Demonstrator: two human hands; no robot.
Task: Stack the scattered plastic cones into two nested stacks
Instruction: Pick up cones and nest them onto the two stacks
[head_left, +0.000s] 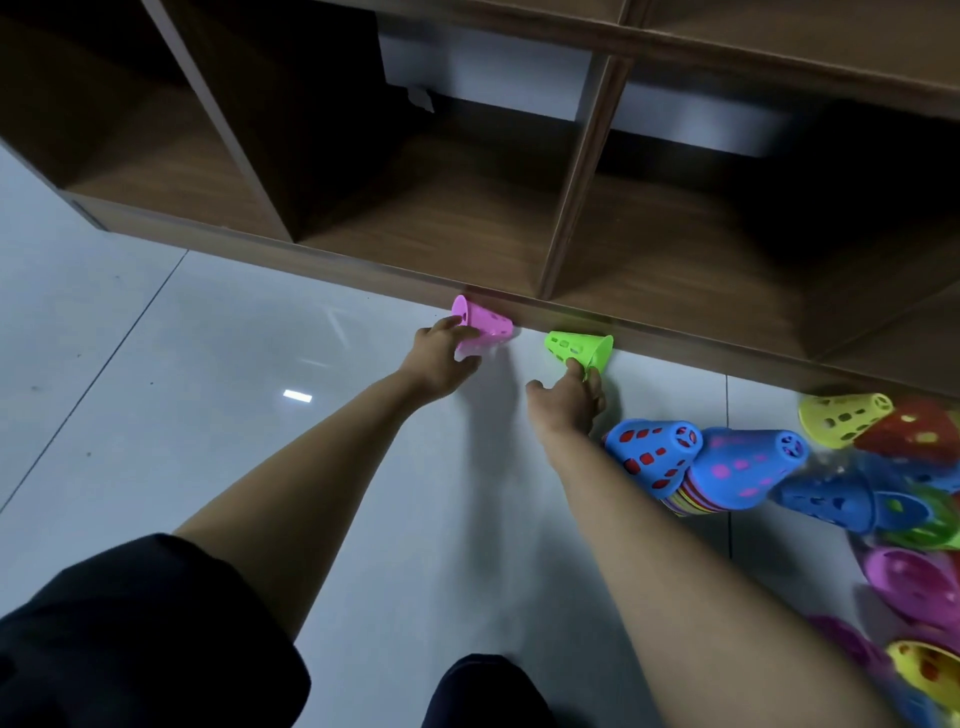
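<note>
Pale tiled floor (208, 364) under a wooden shelf (415, 218): my outstretched left hand (441, 358) grips one pink cone (483, 322), my right hand (569, 402) pinches one green cone (579, 351); two blue-topped stacks (654, 457) lie near.

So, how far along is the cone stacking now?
Partly done. By the right forearm a first stack and a second stack, both blue on top, are already nested. In hand: the left hand grips the pink cone; the right hand touches the green cone, both by the shelf. Left: loose cones at the far right, like a yellow cone and a red cone.
</note>
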